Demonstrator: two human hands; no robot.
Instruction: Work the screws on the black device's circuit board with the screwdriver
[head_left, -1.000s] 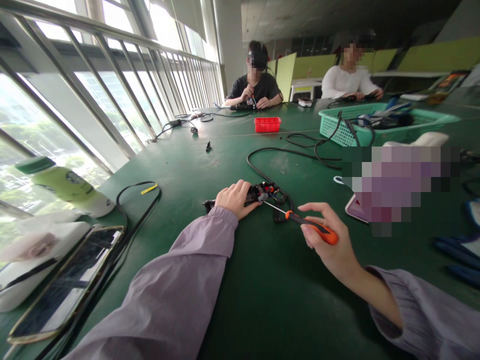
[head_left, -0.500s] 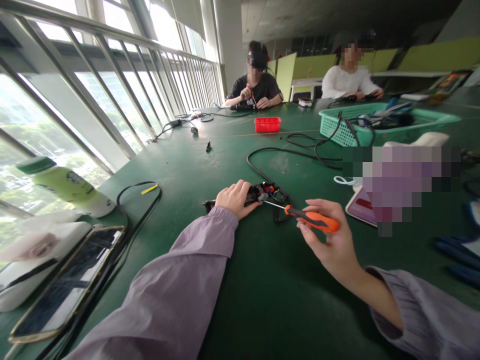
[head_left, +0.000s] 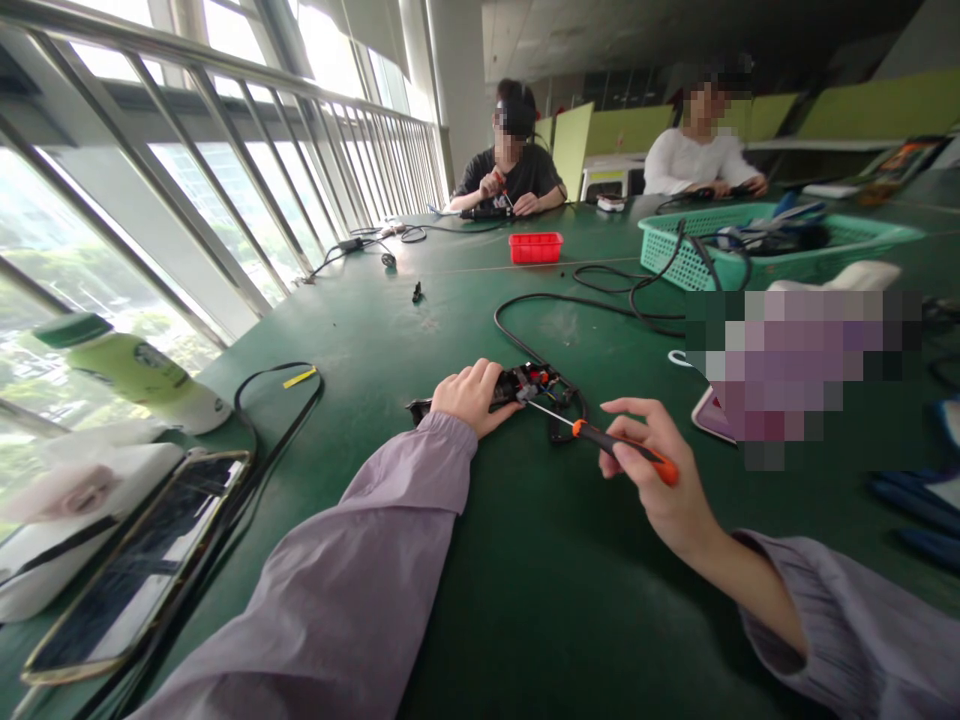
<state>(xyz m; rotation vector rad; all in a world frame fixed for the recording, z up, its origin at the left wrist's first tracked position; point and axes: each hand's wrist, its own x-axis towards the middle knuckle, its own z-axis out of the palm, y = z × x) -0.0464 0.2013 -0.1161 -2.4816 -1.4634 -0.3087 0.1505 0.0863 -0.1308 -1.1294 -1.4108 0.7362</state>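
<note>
My left hand (head_left: 470, 397) is wrapped over a black corded device (head_left: 517, 383), pressing it to the green table. The device's casing is opened at its right end, where small red and grey parts and wires show. A black cord runs from it toward the back right. In my right hand (head_left: 664, 490) is a screwdriver (head_left: 626, 447) with an orange and black handle, held between thumb and fingers. Its thin shaft points left, and the tip reaches the exposed parts of the device. Exactly what the tip touches is too small to tell.
A red tray (head_left: 535, 248) and a green basket (head_left: 780, 262) of tools and cords stand farther back. A small black piece (head_left: 417, 292) lies left of them. At left are a phone (head_left: 142, 570), a bottle (head_left: 135, 375) and a strap. Two people sit across the table.
The screwdriver handle has turned in my right hand, showing more black, and my fingers have shifted around it. My left hand and the device stay in place.
</note>
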